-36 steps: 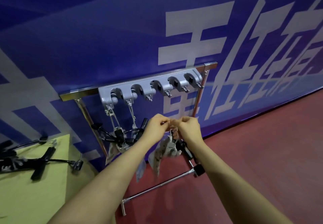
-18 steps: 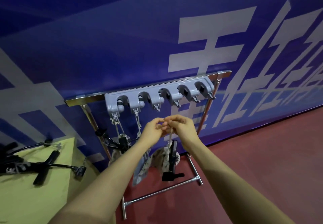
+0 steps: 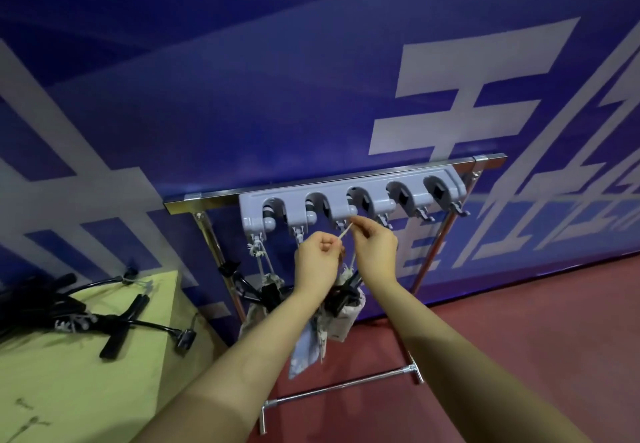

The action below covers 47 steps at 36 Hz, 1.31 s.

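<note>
The white string [image 3: 346, 232] runs taut and slanted between my two hands, just under the third hook [image 3: 341, 224] of the grey holder [image 3: 408, 188]. My right hand [image 3: 375, 248] pinches its upper end between thumb and fingertip, right by that hook; my left hand [image 3: 318, 259], fingers curled in, pinches it lower down. A black clip hanger with patterned cloth [image 3: 346, 307] hangs from the string below my wrists. Half a second ago my fingertips met in one knot lower down; now they are apart, the right one raised to the holder. The first two hooks already carry knotted strings and their hangers. The holder sits on a chrome stand [image 3: 429, 255] that rests on a red floor [image 3: 519, 321] against a blue wall banner [image 3: 277, 79] with large pale characters. To my left, a yellow-green desk [image 3: 69, 390] bears more black hangers [image 3: 114, 321].
</note>
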Motion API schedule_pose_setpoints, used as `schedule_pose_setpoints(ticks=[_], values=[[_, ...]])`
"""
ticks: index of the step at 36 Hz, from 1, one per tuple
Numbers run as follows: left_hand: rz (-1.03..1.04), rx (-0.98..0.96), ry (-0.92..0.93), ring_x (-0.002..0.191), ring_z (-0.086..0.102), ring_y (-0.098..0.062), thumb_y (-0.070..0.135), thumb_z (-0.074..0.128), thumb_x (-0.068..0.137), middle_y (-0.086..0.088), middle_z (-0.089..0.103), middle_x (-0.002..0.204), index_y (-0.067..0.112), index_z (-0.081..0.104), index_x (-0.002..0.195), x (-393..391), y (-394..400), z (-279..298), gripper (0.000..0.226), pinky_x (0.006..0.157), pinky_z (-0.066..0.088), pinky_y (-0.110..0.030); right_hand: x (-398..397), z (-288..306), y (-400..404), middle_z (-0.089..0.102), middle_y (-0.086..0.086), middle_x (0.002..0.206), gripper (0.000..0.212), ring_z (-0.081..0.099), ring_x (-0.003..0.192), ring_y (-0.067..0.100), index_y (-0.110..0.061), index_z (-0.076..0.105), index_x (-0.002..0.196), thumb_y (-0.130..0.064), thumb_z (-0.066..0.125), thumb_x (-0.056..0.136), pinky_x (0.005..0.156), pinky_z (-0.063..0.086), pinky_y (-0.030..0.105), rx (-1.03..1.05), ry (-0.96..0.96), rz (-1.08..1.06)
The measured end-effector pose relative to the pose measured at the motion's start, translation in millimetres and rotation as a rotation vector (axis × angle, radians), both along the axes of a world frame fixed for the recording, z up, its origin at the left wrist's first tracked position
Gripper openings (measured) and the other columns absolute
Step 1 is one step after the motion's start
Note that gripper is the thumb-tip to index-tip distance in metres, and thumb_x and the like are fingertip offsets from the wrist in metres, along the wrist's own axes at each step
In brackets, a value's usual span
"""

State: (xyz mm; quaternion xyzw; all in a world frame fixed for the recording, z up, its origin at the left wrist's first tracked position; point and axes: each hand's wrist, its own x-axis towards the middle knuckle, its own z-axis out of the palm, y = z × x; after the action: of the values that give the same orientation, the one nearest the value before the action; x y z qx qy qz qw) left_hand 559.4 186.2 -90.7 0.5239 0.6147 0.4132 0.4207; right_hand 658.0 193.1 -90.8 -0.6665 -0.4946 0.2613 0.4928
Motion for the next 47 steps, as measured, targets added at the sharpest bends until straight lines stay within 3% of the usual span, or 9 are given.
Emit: schedule_pose_setpoints(ticks=[4,8,13,18,21,26,36,43,47], values=[[0.083,-0.002,0.056,0.074,0.066,-0.022,0.009,0.056,0.089,-0.007,0.070,0.076,0.015,0.061,0.074,5.0,6.6,0.4,0.017,0.070,0.053,-0.030,1.0,-2.5,9.4,0.071,0.011,0.102,0.028,0.056,0.061,0.017,-0.005,0.065,0.120,-0.008,0.049,0.097,0.054,0.042,0.015,-0.059,-0.050,0.014],[0.116,-0.018,0.129,0.075,0.066,-0.024,0.012,0.055,0.090,-0.005,0.068,0.073,0.016,0.063,0.073,6.5,8.8,-6.3,0.019,0.069,0.054,-0.035,5.4,-9.6,10.7,0.071,0.013,0.103,0.026,0.062,0.073,0.020,-0.005,0.066,0.117,-0.008,0.051,0.097,0.072,0.051,0.035,-0.118,-0.060,0.060],[0.009,-0.051,0.207,0.085,0.064,-0.029,0.011,0.052,0.093,-0.011,0.067,0.081,0.003,0.067,0.094,10.8,9.7,-11.2,0.016,0.071,0.047,-0.031,8.0,-17.4,6.4,0.070,0.012,0.087,0.030,0.055,0.064,0.015,-0.005,0.063,0.122,-0.005,0.049,0.096,0.058,0.042,0.024,-0.184,-0.092,0.139],[-0.072,-0.077,0.262,0.080,0.059,-0.022,0.006,0.045,0.092,-0.010,0.068,0.098,0.006,0.063,0.108,7.6,10.7,-9.0,0.024,0.067,0.041,-0.024,6.5,-17.6,-3.9,0.070,0.010,0.085,0.029,0.060,0.071,0.021,-0.009,0.062,0.118,-0.007,0.049,0.093,0.063,0.051,0.035,-0.226,-0.058,0.132],[-0.060,-0.097,0.249,0.088,0.062,-0.023,0.005,0.046,0.091,-0.010,0.068,0.101,0.007,0.062,0.111,-1.2,5.3,-9.0,0.026,0.076,0.048,-0.026,2.8,-17.9,-12.2,0.068,0.005,0.084,0.021,0.063,0.078,0.026,-0.009,0.061,0.109,-0.014,0.048,0.093,0.069,0.054,0.042,-0.270,-0.080,0.095],[-0.057,-0.139,0.193,0.096,0.065,-0.029,0.003,0.050,0.089,-0.015,0.067,0.102,0.006,0.062,0.105,-21.0,-5.1,-11.7,0.020,0.089,0.053,-0.037,-11.1,-17.2,-28.2,0.067,0.006,0.086,0.016,0.062,0.082,0.028,-0.013,0.060,0.097,-0.020,0.046,0.094,0.073,0.053,0.046,-0.302,-0.075,0.130],[-0.022,-0.084,0.246,0.093,0.068,-0.027,0.009,0.055,0.087,-0.010,0.071,0.098,0.018,0.062,0.084,-97.9,-30.2,9.4,0.011,0.086,0.054,-0.041,-70.7,6.6,-46.3,0.070,0.015,0.084,0.017,0.064,0.082,0.032,-0.006,0.065,0.089,-0.012,0.049,0.091,0.075,0.051,0.043,-0.313,-0.224,0.395],[0.131,-0.111,0.238,0.086,0.068,-0.032,0.009,0.054,0.088,-0.016,0.070,0.093,0.018,0.060,0.076,-216.8,-67.5,15.5,0.016,0.079,0.054,-0.040,-179.5,16.6,-67.2,0.069,0.016,0.081,0.016,0.063,0.072,0.026,-0.005,0.063,0.087,-0.010,0.048,0.092,0.071,0.051,0.036,-0.293,-0.266,0.557],[0.214,-0.136,0.244,0.081,0.069,-0.034,0.013,0.053,0.089,-0.018,0.069,0.083,0.020,0.054,0.065,-293.1,-95.9,6.8,0.025,0.075,0.054,-0.040,-254.9,12.7,-82.0,0.068,0.013,0.079,0.023,0.063,0.070,0.028,-0.019,0.055,0.068,-0.011,0.049,0.089,0.073,0.056,0.042,-0.295,-0.259,0.637]])
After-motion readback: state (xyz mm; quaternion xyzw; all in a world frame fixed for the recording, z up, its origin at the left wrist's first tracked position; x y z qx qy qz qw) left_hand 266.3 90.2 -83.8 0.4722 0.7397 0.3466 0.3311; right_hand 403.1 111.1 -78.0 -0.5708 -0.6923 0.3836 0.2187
